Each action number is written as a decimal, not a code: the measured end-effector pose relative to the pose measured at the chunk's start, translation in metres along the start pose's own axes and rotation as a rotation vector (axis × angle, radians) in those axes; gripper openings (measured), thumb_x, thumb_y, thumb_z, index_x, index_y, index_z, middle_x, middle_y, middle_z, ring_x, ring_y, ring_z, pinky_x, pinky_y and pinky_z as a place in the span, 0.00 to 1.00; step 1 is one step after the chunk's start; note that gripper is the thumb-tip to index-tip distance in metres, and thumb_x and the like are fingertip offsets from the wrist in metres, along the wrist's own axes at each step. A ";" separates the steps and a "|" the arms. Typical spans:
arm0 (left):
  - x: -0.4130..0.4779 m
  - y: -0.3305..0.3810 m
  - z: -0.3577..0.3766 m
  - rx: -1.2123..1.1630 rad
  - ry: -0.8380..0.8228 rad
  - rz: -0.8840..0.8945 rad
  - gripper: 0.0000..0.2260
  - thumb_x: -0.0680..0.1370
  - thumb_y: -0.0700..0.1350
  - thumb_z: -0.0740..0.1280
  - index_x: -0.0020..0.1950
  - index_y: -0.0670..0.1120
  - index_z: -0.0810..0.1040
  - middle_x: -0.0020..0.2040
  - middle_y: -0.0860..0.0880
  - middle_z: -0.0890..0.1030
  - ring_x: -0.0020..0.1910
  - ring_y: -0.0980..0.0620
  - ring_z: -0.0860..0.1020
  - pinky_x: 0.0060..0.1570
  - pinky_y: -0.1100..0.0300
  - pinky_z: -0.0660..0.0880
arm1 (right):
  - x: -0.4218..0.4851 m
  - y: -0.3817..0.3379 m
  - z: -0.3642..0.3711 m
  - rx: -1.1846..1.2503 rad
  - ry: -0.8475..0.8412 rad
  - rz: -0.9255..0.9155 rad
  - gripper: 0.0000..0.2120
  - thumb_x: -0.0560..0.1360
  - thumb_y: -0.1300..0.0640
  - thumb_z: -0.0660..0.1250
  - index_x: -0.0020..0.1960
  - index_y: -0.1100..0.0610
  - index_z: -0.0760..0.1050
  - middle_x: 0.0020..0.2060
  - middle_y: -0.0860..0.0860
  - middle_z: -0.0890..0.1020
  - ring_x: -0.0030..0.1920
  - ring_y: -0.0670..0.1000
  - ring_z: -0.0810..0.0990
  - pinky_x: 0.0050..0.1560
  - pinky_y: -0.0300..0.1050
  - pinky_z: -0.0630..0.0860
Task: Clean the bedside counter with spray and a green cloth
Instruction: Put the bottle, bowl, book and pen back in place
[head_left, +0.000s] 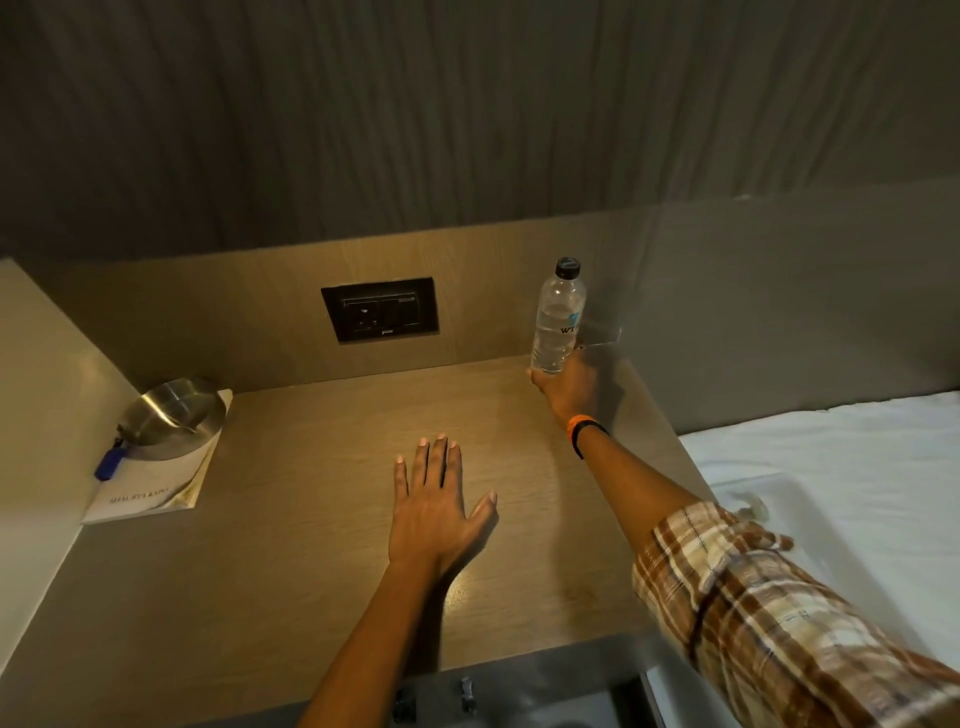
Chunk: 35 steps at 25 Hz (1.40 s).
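At the desk's (322, 545) far left a steel bowl (174, 413) sits on a booklet (150, 491). Your left hand (436, 512) lies flat, fingers spread, mid-desk. Your right hand (569, 387) grips a water bottle (558, 317) near the back-right corner, beside the bed (831, 467).

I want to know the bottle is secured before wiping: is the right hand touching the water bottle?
Touching. The head view shows the right hand wrapped around the base of the water bottle.
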<state>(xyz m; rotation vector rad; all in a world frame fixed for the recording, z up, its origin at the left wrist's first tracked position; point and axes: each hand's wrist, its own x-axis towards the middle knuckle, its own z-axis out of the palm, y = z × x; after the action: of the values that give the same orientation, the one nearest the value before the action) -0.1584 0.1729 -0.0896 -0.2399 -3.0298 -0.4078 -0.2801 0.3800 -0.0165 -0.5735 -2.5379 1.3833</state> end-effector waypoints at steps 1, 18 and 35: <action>0.001 0.000 0.001 -0.003 0.009 -0.002 0.39 0.77 0.69 0.47 0.81 0.49 0.46 0.82 0.49 0.43 0.80 0.51 0.37 0.78 0.43 0.37 | -0.005 0.001 0.003 0.033 0.011 0.026 0.31 0.72 0.57 0.77 0.71 0.62 0.70 0.63 0.59 0.80 0.62 0.59 0.81 0.64 0.55 0.78; -0.090 -0.245 -0.082 0.140 0.033 -0.202 0.37 0.77 0.69 0.49 0.81 0.48 0.51 0.82 0.46 0.53 0.81 0.47 0.48 0.79 0.46 0.47 | -0.203 -0.126 0.239 -0.235 -0.489 -0.554 0.29 0.76 0.45 0.68 0.74 0.52 0.66 0.71 0.54 0.68 0.71 0.56 0.69 0.70 0.53 0.73; -0.089 -0.223 -0.071 0.067 0.007 -0.065 0.38 0.77 0.69 0.46 0.81 0.48 0.47 0.83 0.47 0.49 0.81 0.50 0.42 0.80 0.46 0.43 | -0.175 -0.091 0.192 -0.264 -0.191 -0.314 0.17 0.72 0.48 0.77 0.46 0.63 0.83 0.78 0.52 0.61 0.56 0.54 0.80 0.58 0.48 0.79</action>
<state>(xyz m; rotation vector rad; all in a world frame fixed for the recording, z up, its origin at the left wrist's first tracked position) -0.1039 -0.0712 -0.0872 -0.1349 -3.0440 -0.3094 -0.2101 0.1144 -0.0419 -0.0729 -2.8309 1.0475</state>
